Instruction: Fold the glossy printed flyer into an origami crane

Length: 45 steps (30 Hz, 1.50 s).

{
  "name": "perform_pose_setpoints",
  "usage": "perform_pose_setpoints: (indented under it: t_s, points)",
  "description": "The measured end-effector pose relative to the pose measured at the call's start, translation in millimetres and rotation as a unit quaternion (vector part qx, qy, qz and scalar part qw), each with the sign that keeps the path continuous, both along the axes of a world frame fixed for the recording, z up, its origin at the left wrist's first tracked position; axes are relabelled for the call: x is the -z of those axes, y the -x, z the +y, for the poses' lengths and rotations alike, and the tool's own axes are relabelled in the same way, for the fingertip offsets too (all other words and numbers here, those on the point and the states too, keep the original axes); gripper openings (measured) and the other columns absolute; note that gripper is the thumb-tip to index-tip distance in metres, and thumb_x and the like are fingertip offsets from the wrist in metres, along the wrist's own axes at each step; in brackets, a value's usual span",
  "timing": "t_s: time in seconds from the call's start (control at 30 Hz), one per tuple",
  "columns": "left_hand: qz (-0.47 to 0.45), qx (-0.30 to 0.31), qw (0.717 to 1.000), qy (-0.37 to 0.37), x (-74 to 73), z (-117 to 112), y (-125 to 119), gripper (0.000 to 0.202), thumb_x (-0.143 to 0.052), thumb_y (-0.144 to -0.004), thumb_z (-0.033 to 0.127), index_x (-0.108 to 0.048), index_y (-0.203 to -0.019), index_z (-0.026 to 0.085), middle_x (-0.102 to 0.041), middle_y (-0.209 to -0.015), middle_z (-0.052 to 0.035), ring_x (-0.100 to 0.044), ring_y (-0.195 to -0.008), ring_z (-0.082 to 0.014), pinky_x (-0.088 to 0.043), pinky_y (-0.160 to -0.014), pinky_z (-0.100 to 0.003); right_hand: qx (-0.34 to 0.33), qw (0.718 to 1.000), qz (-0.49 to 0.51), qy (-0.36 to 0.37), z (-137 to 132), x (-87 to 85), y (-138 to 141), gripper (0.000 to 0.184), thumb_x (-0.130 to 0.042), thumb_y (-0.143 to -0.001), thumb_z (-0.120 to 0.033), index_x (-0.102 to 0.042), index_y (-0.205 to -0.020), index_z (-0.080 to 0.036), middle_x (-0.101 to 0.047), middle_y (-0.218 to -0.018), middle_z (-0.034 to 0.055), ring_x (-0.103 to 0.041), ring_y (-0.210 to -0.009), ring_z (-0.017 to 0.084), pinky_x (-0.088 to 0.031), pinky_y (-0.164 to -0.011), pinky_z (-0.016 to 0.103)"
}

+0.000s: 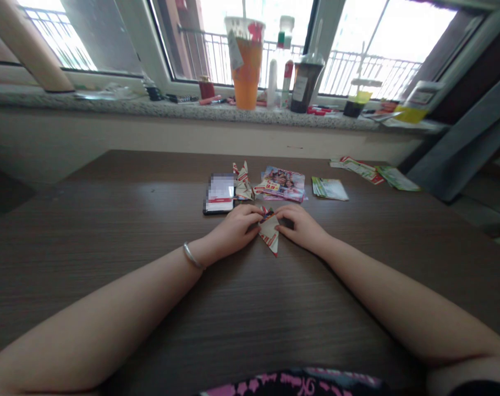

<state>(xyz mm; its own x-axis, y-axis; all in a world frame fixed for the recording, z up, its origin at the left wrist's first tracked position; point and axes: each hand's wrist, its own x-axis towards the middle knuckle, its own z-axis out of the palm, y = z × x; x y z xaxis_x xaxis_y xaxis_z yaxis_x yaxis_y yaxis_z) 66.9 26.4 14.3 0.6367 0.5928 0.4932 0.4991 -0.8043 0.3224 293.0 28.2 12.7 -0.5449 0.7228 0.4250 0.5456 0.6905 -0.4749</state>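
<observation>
A folded piece of printed paper, cream with red markings and a pointed lower tip, is held between both hands just above or on the table. My left hand, with a silver bangle at its wrist, pinches the paper's left edge. On the opposite edge, the thumb and fingers of my right hand close on it. Beyond the left hand stands another folded paper shape with pointed ends, beside a phone whose screen is lit and partly blurred.
Printed leaflets and a green-white stack of cards lie farther back on the brown table. More paper strips rest at the right rear. Along the windowsill stand an orange drink cup, a dark cup and bottles.
</observation>
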Motion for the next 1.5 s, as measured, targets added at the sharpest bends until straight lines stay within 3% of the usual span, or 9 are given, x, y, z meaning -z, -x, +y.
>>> perform_pose_setpoints:
  t_s: [0.23, 0.77, 1.13, 1.3, 1.5]
  points:
    - [0.013, 0.013, 1.0, 0.019, -2.4, -0.4, 0.8, 0.019, -0.055, -0.085, 0.012, -0.066, -0.1, 0.018, -0.066, -0.104, -0.0081, -0.059, -0.1, -0.0207, -0.048, -0.091, -0.038, -0.005, 1.0, -0.026, -0.01, -1.2, -1.5, -0.6, 0.006, -0.063, -0.082, -0.015, -0.066, -0.085, -0.02, -0.069, -0.1, 0.0078, -0.062, -0.097, 0.022, -0.047, -0.089, 0.042]
    - [0.049, 0.07, 0.996, 0.001, 2.6, 6.9, 7.9, 0.02, -0.058, -0.089, 0.016, -0.07, -0.105, 0.023, -0.069, -0.108, -0.0047, -0.061, -0.099, -0.0179, -0.047, -0.091, -0.035, -0.073, 0.996, -0.05, -0.02, -0.4, -2.8, -10.6, 0.018, -0.059, -0.086, -0.015, -0.072, -0.096, -0.022, -0.07, -0.104, 0.0066, -0.063, -0.099, 0.019, -0.048, -0.093, 0.04]
    - [0.105, 0.06, 0.991, -0.06, -2.7, 2.4, 7.0, 0.022, -0.053, -0.092, 0.016, -0.07, -0.104, 0.022, -0.069, -0.106, -0.0044, -0.061, -0.096, -0.0175, -0.05, -0.087, -0.033, -0.059, 0.987, -0.136, -0.07, -6.4, -11.0, -11.2, 0.02, -0.058, -0.089, -0.02, -0.073, -0.101, -0.024, -0.07, -0.109, 0.0061, -0.062, -0.1, 0.019, -0.048, -0.088, 0.036]
    - [0.14, 0.06, 0.985, -0.085, -10.3, -1.7, 5.4, 0.023, -0.052, -0.092, 0.017, -0.069, -0.107, 0.023, -0.069, -0.109, -0.0045, -0.063, -0.096, -0.0179, -0.051, -0.086, -0.033, -0.036, 0.969, -0.212, -0.12, -15.6, -19.2, -7.9, 0.024, -0.055, -0.089, -0.02, -0.073, -0.104, -0.026, -0.071, -0.109, 0.0051, -0.064, -0.094, 0.02, -0.048, -0.082, 0.034]
    - [0.19, 0.053, 0.973, -0.116, -11.6, -6.8, 3.9, 0.022, -0.052, -0.091, 0.014, -0.069, -0.104, 0.016, -0.069, -0.107, -0.009, -0.064, -0.097, -0.0193, -0.053, -0.088, -0.034, -0.021, 0.955, -0.271, -0.121, -21.3, -24.8, -3.8, 0.025, -0.051, -0.091, -0.021, -0.074, -0.1, -0.021, -0.072, -0.109, 0.0058, -0.065, -0.095, 0.021, -0.047, -0.082, 0.033]
